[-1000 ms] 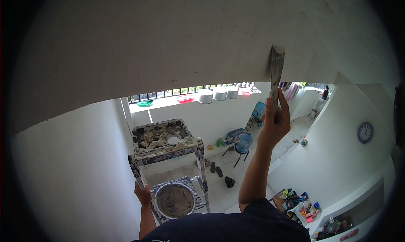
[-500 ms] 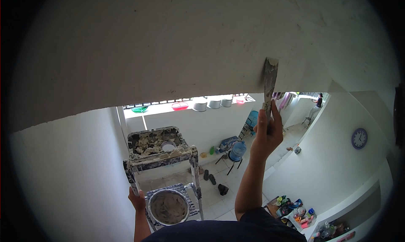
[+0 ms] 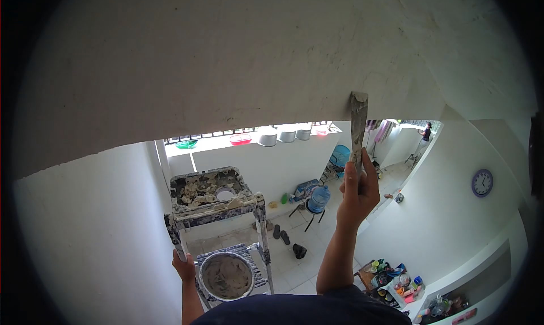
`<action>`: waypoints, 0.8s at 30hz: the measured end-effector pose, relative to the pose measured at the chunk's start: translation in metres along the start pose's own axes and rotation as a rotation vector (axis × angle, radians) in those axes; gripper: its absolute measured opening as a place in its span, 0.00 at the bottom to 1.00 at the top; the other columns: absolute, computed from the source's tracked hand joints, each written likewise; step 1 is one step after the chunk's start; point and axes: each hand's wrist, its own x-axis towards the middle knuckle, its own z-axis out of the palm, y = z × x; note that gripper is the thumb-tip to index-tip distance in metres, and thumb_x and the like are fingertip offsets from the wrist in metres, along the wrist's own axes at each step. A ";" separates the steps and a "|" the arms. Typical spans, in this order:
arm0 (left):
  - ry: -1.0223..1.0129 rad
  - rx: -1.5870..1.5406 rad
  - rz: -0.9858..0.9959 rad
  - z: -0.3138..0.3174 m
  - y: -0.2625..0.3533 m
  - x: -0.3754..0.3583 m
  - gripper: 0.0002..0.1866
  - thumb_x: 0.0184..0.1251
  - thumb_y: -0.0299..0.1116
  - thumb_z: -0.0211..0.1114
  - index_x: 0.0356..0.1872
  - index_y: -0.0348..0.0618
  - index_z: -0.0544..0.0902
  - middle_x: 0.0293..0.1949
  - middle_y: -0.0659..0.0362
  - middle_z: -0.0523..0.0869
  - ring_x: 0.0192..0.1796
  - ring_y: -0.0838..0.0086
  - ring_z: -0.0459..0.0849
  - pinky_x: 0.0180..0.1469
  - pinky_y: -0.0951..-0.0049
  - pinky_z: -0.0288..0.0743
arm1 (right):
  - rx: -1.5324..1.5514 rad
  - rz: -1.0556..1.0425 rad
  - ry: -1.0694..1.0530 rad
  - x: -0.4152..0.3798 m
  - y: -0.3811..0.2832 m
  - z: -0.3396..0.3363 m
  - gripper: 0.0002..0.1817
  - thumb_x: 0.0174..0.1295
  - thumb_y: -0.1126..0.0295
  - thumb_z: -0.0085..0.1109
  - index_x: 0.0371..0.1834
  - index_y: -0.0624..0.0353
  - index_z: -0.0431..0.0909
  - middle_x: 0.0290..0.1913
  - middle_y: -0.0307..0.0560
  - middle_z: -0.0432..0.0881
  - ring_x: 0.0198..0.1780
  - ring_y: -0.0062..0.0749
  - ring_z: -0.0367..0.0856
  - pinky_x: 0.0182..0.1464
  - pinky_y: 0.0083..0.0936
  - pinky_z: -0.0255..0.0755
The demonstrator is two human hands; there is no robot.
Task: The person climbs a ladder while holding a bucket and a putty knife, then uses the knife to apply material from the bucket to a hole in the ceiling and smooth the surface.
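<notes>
My right hand (image 3: 360, 186) is raised at the right of centre, fingers closed on the handle of a putty knife (image 3: 358, 118). The knife's blade points up, its tip at the ceiling surface (image 3: 226, 58). Low on the left, my left hand (image 3: 183, 266) grips the side rail of a stepladder (image 3: 259, 217) spattered with dried plaster. A bucket (image 3: 226, 276) of grey paste stands on a ladder step beside that hand. The ladder's top tray (image 3: 207, 190) is crusted with lumps of plaster.
Below are a blue water jug (image 3: 319, 199) on a stand, sandals (image 3: 281, 234) and a black bag (image 3: 299, 251). Pots (image 3: 287, 134) line a ledge. A purple clock (image 3: 482, 183) hangs right. Another person (image 3: 425, 134) is far off, beyond an opening.
My right hand and the putty knife have moved slightly down, the blade tip now nearer the ceiling's lower edge. My left hand stays on the ladder.
</notes>
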 end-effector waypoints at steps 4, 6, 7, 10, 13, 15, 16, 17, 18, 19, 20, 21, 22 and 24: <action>-0.127 -0.059 -0.123 -0.010 0.030 0.006 0.27 0.59 0.28 0.65 0.58 0.21 0.76 0.39 0.38 0.87 0.41 0.46 0.88 0.48 0.54 0.82 | 0.022 -0.047 0.018 0.025 -0.009 0.010 0.22 0.71 0.68 0.67 0.65 0.64 0.79 0.24 0.29 0.75 0.24 0.07 0.64 0.27 0.13 0.54; -0.042 -0.024 -0.022 -0.006 0.016 0.002 0.26 0.59 0.27 0.65 0.57 0.22 0.76 0.38 0.39 0.87 0.40 0.47 0.88 0.47 0.55 0.82 | 0.015 -0.025 0.013 0.047 -0.018 0.020 0.21 0.71 0.68 0.66 0.64 0.65 0.79 0.26 0.31 0.78 0.25 0.07 0.66 0.27 0.12 0.55; 0.008 -0.014 0.029 -0.001 0.017 0.004 0.25 0.59 0.27 0.65 0.57 0.22 0.77 0.38 0.39 0.87 0.39 0.47 0.88 0.46 0.55 0.82 | -0.008 -0.041 0.015 0.048 -0.015 0.019 0.21 0.72 0.67 0.66 0.64 0.65 0.80 0.27 0.31 0.78 0.25 0.07 0.66 0.27 0.13 0.54; -0.039 -0.077 0.004 -0.003 0.018 0.004 0.24 0.59 0.26 0.64 0.56 0.23 0.77 0.38 0.39 0.87 0.40 0.48 0.88 0.46 0.56 0.81 | -0.057 -0.091 0.018 0.028 0.001 0.014 0.21 0.71 0.69 0.66 0.64 0.67 0.79 0.32 0.34 0.82 0.26 0.08 0.69 0.27 0.12 0.59; -0.019 -0.049 -0.002 -0.003 0.024 0.004 0.22 0.59 0.26 0.64 0.54 0.24 0.78 0.37 0.41 0.87 0.39 0.50 0.89 0.44 0.57 0.81 | -0.004 -0.055 0.027 -0.030 0.031 -0.003 0.24 0.70 0.68 0.67 0.68 0.63 0.78 0.26 0.32 0.79 0.22 0.08 0.64 0.24 0.13 0.56; -0.022 -0.069 -0.010 -0.005 0.032 0.003 0.20 0.59 0.25 0.63 0.53 0.25 0.78 0.36 0.42 0.87 0.38 0.51 0.89 0.44 0.57 0.81 | -0.071 0.035 -0.082 -0.061 0.041 -0.020 0.25 0.69 0.68 0.68 0.68 0.63 0.77 0.26 0.32 0.80 0.22 0.08 0.65 0.24 0.13 0.57; -0.023 -0.078 -0.010 -0.005 0.036 0.004 0.20 0.59 0.25 0.63 0.52 0.26 0.78 0.35 0.42 0.87 0.38 0.52 0.89 0.43 0.57 0.81 | -0.128 0.104 -0.179 -0.070 0.047 -0.032 0.26 0.69 0.68 0.68 0.68 0.63 0.77 0.26 0.32 0.79 0.22 0.09 0.65 0.24 0.14 0.57; -0.027 -0.081 -0.004 -0.007 0.040 0.006 0.19 0.59 0.25 0.62 0.51 0.27 0.79 0.35 0.43 0.87 0.37 0.53 0.89 0.43 0.58 0.81 | -0.183 0.174 -0.273 -0.078 0.054 -0.045 0.26 0.69 0.67 0.69 0.69 0.63 0.77 0.26 0.32 0.79 0.22 0.09 0.65 0.24 0.14 0.57; -0.034 -0.086 0.002 -0.009 0.043 0.006 0.18 0.58 0.25 0.62 0.50 0.28 0.79 0.34 0.44 0.87 0.37 0.53 0.89 0.43 0.58 0.81 | -0.213 0.309 -0.368 -0.085 0.063 -0.062 0.26 0.68 0.67 0.70 0.68 0.64 0.78 0.26 0.33 0.79 0.23 0.10 0.67 0.25 0.13 0.58; -0.040 -0.095 0.006 -0.008 0.047 0.006 0.17 0.58 0.24 0.61 0.50 0.29 0.80 0.34 0.44 0.87 0.36 0.54 0.89 0.42 0.58 0.81 | -0.242 0.441 -0.464 -0.089 0.073 -0.083 0.26 0.67 0.67 0.71 0.67 0.64 0.78 0.26 0.35 0.80 0.24 0.11 0.70 0.26 0.13 0.60; -0.027 -0.094 0.021 -0.007 0.049 0.005 0.18 0.58 0.23 0.60 0.50 0.31 0.81 0.34 0.45 0.87 0.36 0.55 0.89 0.43 0.60 0.82 | -0.270 0.569 -0.560 -0.091 0.083 -0.104 0.26 0.67 0.67 0.71 0.66 0.65 0.79 0.26 0.36 0.80 0.25 0.12 0.72 0.26 0.13 0.61; -0.017 -0.093 0.027 -0.005 0.051 0.005 0.18 0.58 0.23 0.59 0.51 0.32 0.81 0.35 0.45 0.88 0.37 0.55 0.90 0.44 0.60 0.82 | -0.045 0.897 -0.611 -0.092 0.091 -0.123 0.25 0.67 0.67 0.70 0.66 0.63 0.79 0.26 0.35 0.77 0.23 0.13 0.69 0.24 0.14 0.58; -0.009 -0.089 0.033 -0.004 0.052 0.004 0.19 0.58 0.23 0.59 0.52 0.32 0.81 0.35 0.45 0.88 0.38 0.55 0.90 0.45 0.60 0.82 | 0.196 1.220 -0.649 -0.097 0.100 -0.146 0.25 0.68 0.66 0.69 0.66 0.62 0.79 0.25 0.35 0.73 0.21 0.14 0.65 0.22 0.15 0.55; -0.013 -0.084 0.039 -0.007 0.052 0.007 0.20 0.57 0.23 0.59 0.53 0.32 0.81 0.37 0.45 0.88 0.39 0.55 0.90 0.46 0.60 0.82 | 0.527 1.514 -0.915 -0.135 0.159 -0.211 0.24 0.70 0.64 0.67 0.67 0.60 0.77 0.23 0.30 0.66 0.20 0.13 0.57 0.19 0.15 0.49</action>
